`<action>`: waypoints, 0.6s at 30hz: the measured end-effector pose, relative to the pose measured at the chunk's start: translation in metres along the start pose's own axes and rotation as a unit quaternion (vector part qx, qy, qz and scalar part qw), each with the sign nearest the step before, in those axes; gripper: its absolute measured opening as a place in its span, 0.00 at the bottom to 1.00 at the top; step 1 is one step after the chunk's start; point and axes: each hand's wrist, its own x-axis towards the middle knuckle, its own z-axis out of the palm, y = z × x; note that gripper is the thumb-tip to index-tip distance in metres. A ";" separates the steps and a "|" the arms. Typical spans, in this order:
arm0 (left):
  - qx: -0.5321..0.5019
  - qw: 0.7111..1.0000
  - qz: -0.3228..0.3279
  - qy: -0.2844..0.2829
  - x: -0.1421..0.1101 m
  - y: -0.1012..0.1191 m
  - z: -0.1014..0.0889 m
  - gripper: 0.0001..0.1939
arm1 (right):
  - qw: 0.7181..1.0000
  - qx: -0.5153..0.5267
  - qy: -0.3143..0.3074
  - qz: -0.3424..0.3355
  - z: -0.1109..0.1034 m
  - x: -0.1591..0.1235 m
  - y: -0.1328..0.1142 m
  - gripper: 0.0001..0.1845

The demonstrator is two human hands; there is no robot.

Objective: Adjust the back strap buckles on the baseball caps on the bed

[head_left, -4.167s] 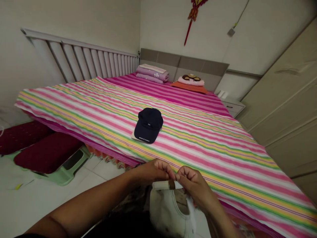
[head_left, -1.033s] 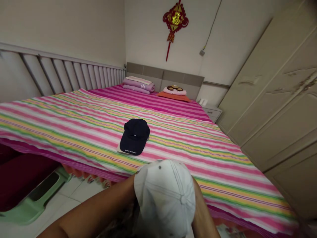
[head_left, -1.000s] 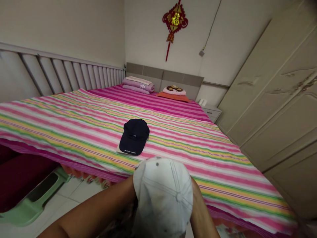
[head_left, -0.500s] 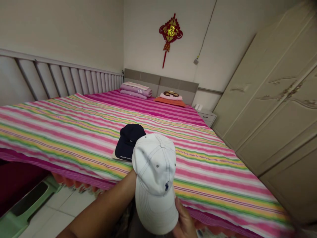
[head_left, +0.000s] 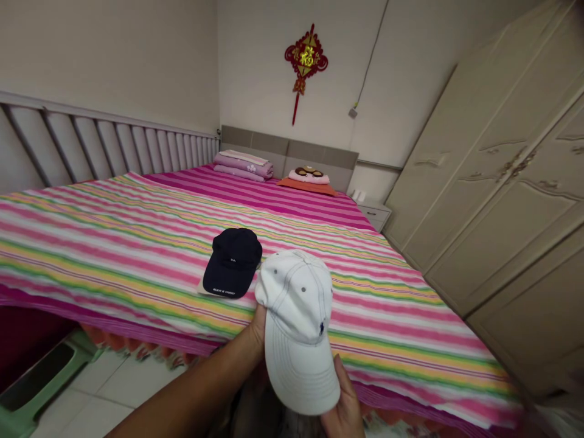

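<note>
A white baseball cap (head_left: 296,328) with a small dark logo is held up over the bed's near edge, its brim pointing down toward me. My right hand (head_left: 344,398) grips the brim at its lower right corner, thumb along the edge. On the cap's left side is my left hand (head_left: 261,325); its fingers go behind or inside the crown and are mostly hidden. To the left, a navy cap (head_left: 233,261) with white lettering on its brim lies on the striped sheet (head_left: 137,243), with something pale showing under its brim.
Folded purple bedding (head_left: 241,165) and a pink and orange stack (head_left: 308,180) lie by the headboard (head_left: 319,156). A railing (head_left: 137,143) runs along the left. At right stand a nightstand (head_left: 375,214) and a wardrobe (head_left: 493,201). A green stool (head_left: 55,377) is at lower left.
The white cap has shifted slightly right, away from the navy cap, which now shows whole. The left hand has come partly into sight beside the crown. The view has turned a little.
</note>
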 end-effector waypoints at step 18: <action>-0.026 0.992 -0.125 -0.009 0.019 -0.023 -0.012 0.30 | 0.999 0.029 0.007 -0.015 -0.050 -0.013 -0.025 0.15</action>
